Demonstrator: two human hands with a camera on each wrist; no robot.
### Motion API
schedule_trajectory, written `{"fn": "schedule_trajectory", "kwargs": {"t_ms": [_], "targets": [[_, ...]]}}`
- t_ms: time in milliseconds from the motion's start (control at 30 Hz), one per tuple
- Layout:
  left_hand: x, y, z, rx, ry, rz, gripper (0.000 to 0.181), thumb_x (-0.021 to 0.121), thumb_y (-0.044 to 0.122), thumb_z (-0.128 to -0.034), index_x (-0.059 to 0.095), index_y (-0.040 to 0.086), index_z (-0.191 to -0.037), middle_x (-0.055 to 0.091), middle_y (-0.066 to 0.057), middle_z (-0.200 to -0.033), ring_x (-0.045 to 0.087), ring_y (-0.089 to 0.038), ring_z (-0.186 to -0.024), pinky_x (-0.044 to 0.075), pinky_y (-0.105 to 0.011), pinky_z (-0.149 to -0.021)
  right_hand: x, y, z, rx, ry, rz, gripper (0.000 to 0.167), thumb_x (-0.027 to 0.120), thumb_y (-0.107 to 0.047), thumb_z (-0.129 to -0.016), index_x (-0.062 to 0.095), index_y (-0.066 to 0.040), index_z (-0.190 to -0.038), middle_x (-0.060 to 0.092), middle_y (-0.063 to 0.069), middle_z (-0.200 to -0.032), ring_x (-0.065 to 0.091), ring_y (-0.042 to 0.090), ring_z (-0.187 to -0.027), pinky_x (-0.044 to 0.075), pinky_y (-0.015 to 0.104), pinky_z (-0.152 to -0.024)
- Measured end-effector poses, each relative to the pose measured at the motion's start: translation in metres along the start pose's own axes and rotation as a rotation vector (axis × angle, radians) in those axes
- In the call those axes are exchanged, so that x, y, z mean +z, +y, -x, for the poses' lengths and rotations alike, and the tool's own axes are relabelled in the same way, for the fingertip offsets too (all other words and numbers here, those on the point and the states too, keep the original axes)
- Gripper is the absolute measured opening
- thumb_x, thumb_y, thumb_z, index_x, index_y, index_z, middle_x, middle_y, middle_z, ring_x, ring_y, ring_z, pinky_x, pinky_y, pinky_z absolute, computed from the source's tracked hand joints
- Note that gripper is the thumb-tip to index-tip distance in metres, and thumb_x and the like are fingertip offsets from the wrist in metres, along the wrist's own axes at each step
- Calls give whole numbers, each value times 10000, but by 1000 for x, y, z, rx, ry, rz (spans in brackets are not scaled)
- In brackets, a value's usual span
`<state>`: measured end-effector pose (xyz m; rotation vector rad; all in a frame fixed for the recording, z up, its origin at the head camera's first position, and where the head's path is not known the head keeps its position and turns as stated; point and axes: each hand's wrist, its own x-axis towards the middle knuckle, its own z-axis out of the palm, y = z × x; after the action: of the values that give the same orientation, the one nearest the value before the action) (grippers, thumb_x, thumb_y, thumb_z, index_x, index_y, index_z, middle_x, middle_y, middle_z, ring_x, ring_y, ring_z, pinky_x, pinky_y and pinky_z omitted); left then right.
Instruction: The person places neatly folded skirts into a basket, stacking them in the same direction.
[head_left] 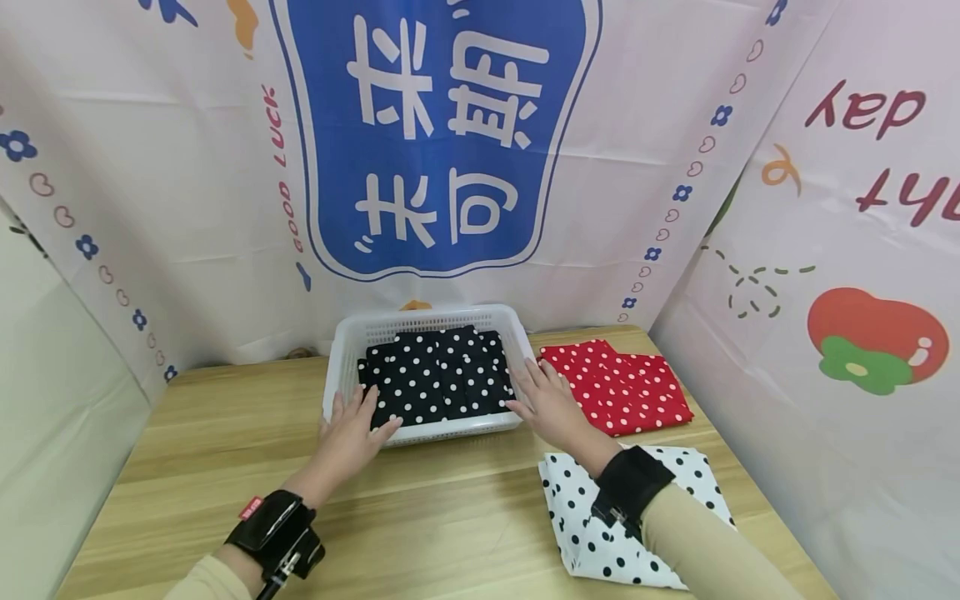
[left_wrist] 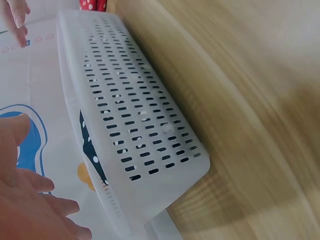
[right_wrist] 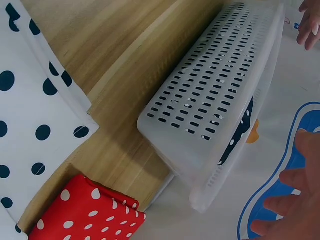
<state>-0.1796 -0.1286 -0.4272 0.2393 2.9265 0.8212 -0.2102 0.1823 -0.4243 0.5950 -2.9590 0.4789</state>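
A white perforated plastic basket [head_left: 457, 427] stands at the back of the table, with folded black cloth with white dots [head_left: 435, 375] inside. My left hand [head_left: 351, 432] is spread over the basket's left front corner. At the right end my right hand [head_left: 551, 404] has its fingers extended beside the rim. Both wrist views show the fingers apart from the basket wall [left_wrist: 135, 110], with nothing held. Near the right hand lies a folded red cloth with white dots [head_left: 637, 392]. A folded white cloth with black dots [head_left: 592, 542] lies beneath the right forearm.
The wooden table [head_left: 442, 517] ends at the back against a printed white curtain [head_left: 217, 208]. Another printed curtain [head_left: 817, 467] hangs along the right side. Each wrist wears a black strap [head_left: 273, 533] with a device on it.
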Motion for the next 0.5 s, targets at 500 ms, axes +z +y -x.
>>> {"fn": "schedule_trajectory", "kwargs": {"t_ms": [500], "targets": [[1, -12, 18, 6, -1, 32, 782, 495, 431, -998, 179, -73, -1505, 64, -354, -1531, -62, -589, -1370, -21, -775, -988, 4, 3, 31, -31, 14, 54, 539, 611, -322, -959, 499, -40, -1404, 388, 249, -1475, 295, 484, -1363, 265, 665, -1056]]}}
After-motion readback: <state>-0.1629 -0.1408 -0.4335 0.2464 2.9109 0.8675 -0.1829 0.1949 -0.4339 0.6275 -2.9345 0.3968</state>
